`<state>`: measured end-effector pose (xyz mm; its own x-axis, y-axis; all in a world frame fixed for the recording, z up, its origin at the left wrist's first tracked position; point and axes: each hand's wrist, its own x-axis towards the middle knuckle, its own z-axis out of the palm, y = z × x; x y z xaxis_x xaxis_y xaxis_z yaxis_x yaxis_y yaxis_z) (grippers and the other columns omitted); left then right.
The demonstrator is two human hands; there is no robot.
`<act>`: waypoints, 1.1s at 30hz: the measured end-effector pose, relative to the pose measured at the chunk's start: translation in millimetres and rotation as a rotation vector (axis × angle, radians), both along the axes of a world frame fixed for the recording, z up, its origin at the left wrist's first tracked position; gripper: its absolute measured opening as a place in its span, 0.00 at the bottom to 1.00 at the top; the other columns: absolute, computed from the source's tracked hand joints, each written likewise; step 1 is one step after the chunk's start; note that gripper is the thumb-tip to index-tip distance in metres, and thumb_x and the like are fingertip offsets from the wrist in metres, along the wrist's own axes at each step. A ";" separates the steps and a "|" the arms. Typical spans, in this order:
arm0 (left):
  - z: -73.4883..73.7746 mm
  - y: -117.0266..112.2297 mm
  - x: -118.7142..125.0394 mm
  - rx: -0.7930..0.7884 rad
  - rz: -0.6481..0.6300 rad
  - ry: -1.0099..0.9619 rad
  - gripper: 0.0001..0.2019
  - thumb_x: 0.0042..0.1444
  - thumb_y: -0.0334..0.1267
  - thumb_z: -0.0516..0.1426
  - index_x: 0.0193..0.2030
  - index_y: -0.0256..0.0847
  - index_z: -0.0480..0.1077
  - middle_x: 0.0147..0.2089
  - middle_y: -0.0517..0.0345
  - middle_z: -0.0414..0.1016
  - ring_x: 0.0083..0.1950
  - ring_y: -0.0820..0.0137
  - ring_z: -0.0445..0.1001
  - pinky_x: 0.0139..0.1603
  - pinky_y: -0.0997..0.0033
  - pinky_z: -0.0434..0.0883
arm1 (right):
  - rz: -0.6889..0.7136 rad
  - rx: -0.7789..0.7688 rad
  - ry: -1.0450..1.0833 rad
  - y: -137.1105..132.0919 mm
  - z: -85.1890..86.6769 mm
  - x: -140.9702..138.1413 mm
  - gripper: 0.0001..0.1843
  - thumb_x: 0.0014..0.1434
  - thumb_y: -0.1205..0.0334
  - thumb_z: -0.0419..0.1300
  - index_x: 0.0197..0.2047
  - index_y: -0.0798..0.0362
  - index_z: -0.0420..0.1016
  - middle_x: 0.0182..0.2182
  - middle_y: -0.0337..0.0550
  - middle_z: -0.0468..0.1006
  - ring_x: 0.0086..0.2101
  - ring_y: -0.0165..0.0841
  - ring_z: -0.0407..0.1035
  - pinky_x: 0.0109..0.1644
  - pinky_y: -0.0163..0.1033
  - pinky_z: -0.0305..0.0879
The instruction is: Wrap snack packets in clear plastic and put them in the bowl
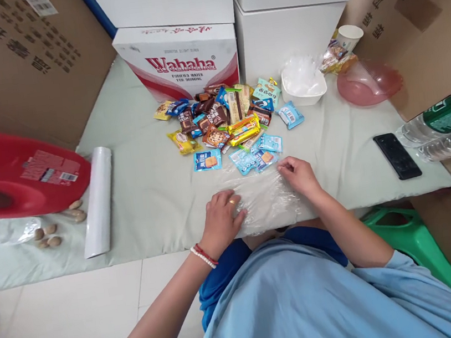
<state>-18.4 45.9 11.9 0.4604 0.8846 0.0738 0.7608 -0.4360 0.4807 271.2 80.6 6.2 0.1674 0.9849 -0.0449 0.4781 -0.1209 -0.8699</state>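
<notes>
A clear plastic bag [265, 199] lies crumpled on the pale green cloth near the table's front edge. My left hand [221, 221], with a ring and a bead bracelet at the wrist, rests on the bag's left side with fingers curled. My right hand [299, 174] pinches the bag's upper right corner. Just beyond the bag lies a heap of small snack packets [228, 126] in blue, brown and yellow wrappers; the nearest blue ones sit a little above my right hand.
A roll of clear film [98, 199] lies at the left, beside a red container [12, 174] and some nuts [52, 232]. Behind the snacks stands a Wahaha box [178, 58]. A white bowl [304, 88], pink lid [368, 84], phone [397, 155] and bottles [446, 127] are on the right.
</notes>
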 end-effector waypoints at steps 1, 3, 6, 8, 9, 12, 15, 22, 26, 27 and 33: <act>-1.0 -4.3 -7.2 0.004 -0.024 -0.009 0.12 0.65 0.40 0.59 0.53 0.42 0.76 0.63 0.43 0.75 0.64 0.49 0.71 0.62 0.42 0.71 | -0.031 -0.001 -0.010 -0.8 -0.6 6.5 0.13 0.58 0.51 0.60 0.36 0.51 0.79 0.30 0.40 0.80 0.32 0.35 0.72 0.41 0.40 0.65; -1.4 -13.1 -22.9 0.016 -0.093 -0.052 0.08 0.66 0.39 0.58 0.48 0.44 0.77 0.62 0.47 0.76 0.68 0.51 0.69 0.66 0.42 0.69 | -0.058 -0.020 -0.024 -2.4 -0.4 18.1 0.14 0.56 0.49 0.61 0.35 0.51 0.79 0.29 0.39 0.79 0.31 0.34 0.70 0.39 0.39 0.63; 0.0 -22.2 -44.8 0.027 -0.157 -0.125 0.11 0.68 0.41 0.57 0.35 0.44 0.76 0.57 0.50 0.78 0.68 0.53 0.70 0.67 0.45 0.68 | -0.061 -0.034 -0.028 -2.9 0.5 26.1 0.16 0.55 0.48 0.61 0.36 0.52 0.79 0.28 0.38 0.79 0.30 0.33 0.68 0.38 0.39 0.63; 2.1 -25.1 -55.2 0.014 -0.145 -0.162 0.16 0.70 0.43 0.56 0.30 0.43 0.73 0.50 0.51 0.80 0.64 0.55 0.73 0.63 0.48 0.71 | -0.064 -0.036 -0.023 -1.8 0.3 25.3 0.16 0.55 0.47 0.61 0.36 0.52 0.79 0.28 0.38 0.79 0.29 0.33 0.68 0.39 0.39 0.63; 3.9 -25.8 -58.2 0.012 -0.124 -0.180 0.17 0.70 0.43 0.56 0.29 0.43 0.71 0.47 0.52 0.80 0.62 0.56 0.75 0.61 0.50 0.72 | -0.068 -0.031 -0.023 -1.0 0.1 23.7 0.16 0.55 0.47 0.61 0.36 0.52 0.79 0.29 0.38 0.79 0.30 0.33 0.68 0.39 0.39 0.64; 13.9 -25.1 -56.3 0.052 -0.003 -0.270 0.15 0.72 0.41 0.54 0.33 0.43 0.72 0.45 0.51 0.79 0.59 0.59 0.76 0.59 0.53 0.74 | -0.069 0.016 -0.039 0.5 -0.6 17.7 0.17 0.56 0.47 0.60 0.36 0.52 0.80 0.31 0.40 0.80 0.31 0.34 0.69 0.42 0.40 0.65; 26.9 -19.3 -37.3 0.106 0.042 -0.312 0.09 0.73 0.40 0.52 0.47 0.42 0.74 0.57 0.46 0.77 0.62 0.60 0.74 0.64 0.53 0.72 | -0.042 0.070 -0.055 0.2 -0.3 13.1 0.16 0.58 0.48 0.60 0.37 0.52 0.80 0.33 0.42 0.81 0.32 0.35 0.70 0.42 0.41 0.67; 26.7 -14.4 -13.0 -0.146 -0.396 0.073 0.13 0.72 0.39 0.50 0.46 0.42 0.76 0.52 0.46 0.79 0.53 0.57 0.76 0.54 0.54 0.74 | -0.061 0.082 -0.130 -1.1 1.4 20.2 0.14 0.60 0.50 0.60 0.37 0.51 0.80 0.33 0.42 0.82 0.32 0.35 0.71 0.42 0.41 0.67; 31.2 -28.1 -43.6 -0.300 -0.304 -0.039 0.15 0.73 0.45 0.50 0.45 0.42 0.76 0.54 0.48 0.78 0.50 0.63 0.78 0.50 0.63 0.75 | -0.035 0.078 -0.185 -1.9 -2.5 24.4 0.12 0.61 0.52 0.60 0.36 0.51 0.80 0.32 0.42 0.81 0.32 0.36 0.71 0.42 0.41 0.66; 36.3 -31.0 -48.6 -0.355 -0.274 -0.046 0.17 0.74 0.48 0.49 0.44 0.43 0.76 0.53 0.50 0.78 0.46 0.65 0.79 0.47 0.66 0.74 | -0.020 0.090 -0.192 -2.0 -3.7 23.3 0.11 0.62 0.53 0.60 0.36 0.51 0.80 0.32 0.42 0.81 0.32 0.36 0.71 0.42 0.41 0.66; 71.5 -25.2 -6.9 -0.075 0.054 0.383 0.24 0.76 0.50 0.44 0.35 0.42 0.73 0.35 0.52 0.77 0.31 0.63 0.75 0.29 0.63 0.63 | 0.078 0.201 -0.222 1.5 -4.7 4.6 0.10 0.65 0.55 0.60 0.38 0.49 0.81 0.36 0.45 0.82 0.38 0.40 0.74 0.46 0.44 0.68</act>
<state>-25.3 20.7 83.4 0.3951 0.9046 -0.1603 0.9119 -0.3651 0.1872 275.8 82.1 1.5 0.0753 0.9806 0.1810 0.6605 0.0869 -0.7457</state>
